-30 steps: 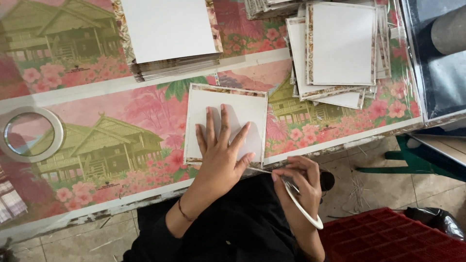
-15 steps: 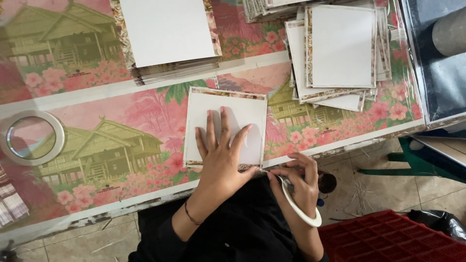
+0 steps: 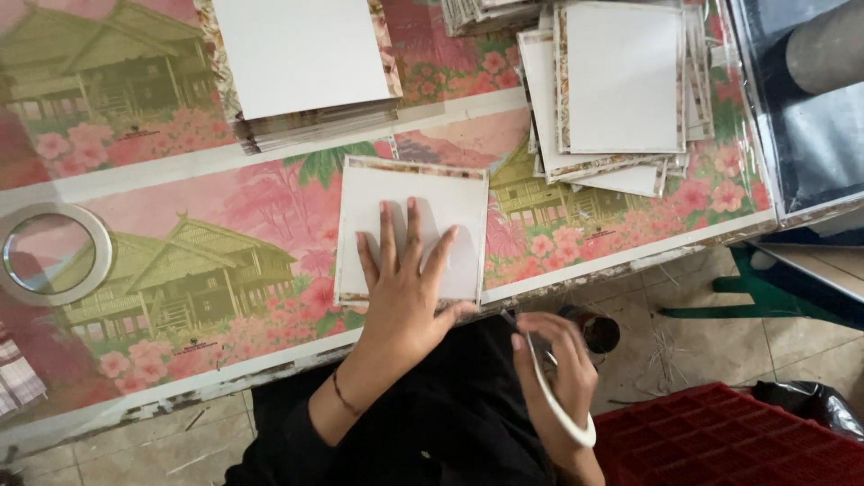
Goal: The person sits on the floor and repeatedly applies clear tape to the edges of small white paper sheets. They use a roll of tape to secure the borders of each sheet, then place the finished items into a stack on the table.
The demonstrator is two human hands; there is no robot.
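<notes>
1. The left hand (image 3: 405, 288) lies flat, fingers spread, pressing a white square card (image 3: 411, 229) onto the flower-printed table (image 3: 180, 261); it clasps nothing.
2. The card's near edge sits under the palm, at the table's front rim.
3. The right hand (image 3: 553, 360), just right of and below that palm, is closed on a thin tool (image 3: 517, 328) and a white strip (image 3: 562, 409) curling down over its wrist.
4. The tool's tip points at the card's near right corner.
5. Beyond the pressing fingers lie a card stack (image 3: 306, 63), and to their right a looser pile (image 3: 616, 90).
6. A tape roll (image 3: 54, 256) lies well left.
</notes>
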